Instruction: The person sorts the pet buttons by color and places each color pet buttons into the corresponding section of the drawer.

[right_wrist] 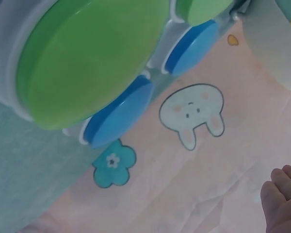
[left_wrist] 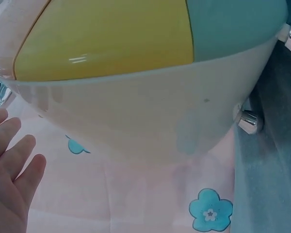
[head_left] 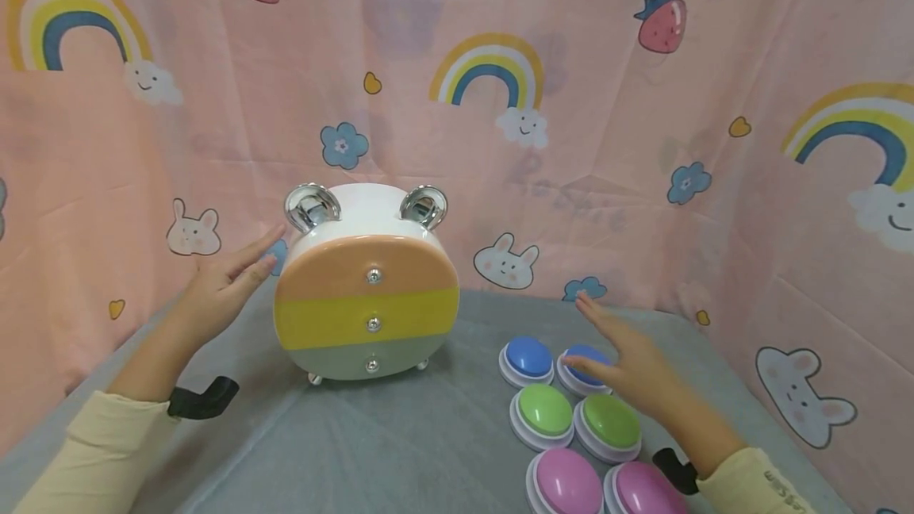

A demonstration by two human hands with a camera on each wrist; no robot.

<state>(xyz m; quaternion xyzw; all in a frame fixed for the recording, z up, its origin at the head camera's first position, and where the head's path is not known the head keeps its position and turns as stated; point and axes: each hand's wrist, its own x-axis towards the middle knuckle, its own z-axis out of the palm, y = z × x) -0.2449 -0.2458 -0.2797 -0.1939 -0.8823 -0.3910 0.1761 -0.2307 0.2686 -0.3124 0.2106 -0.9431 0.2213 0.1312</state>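
A small rounded chest of drawers [head_left: 367,316] stands on the grey cloth, with orange, yellow and green drawer fronts, silver knobs and two silver ears. Beside its left side, my left hand [head_left: 221,288] is raised with fingers extended, holding nothing. In the left wrist view, those fingers [left_wrist: 19,160] show below the white side of the chest. My right hand [head_left: 628,355] hovers over the right-hand blue button [head_left: 584,363], overlapping it in the head view, with straight fingers and nothing held. Near it are another blue button [head_left: 529,357] and two green buttons [head_left: 545,411].
Two pink buttons [head_left: 569,482] lie at the front of the group of white-based buttons. Grey cloth [head_left: 343,450] covers the table. A pink curtain [head_left: 607,141] printed with rainbows, bunnies and strawberries hangs at the back and sides. Each wrist carries a black strap mount [head_left: 205,399].
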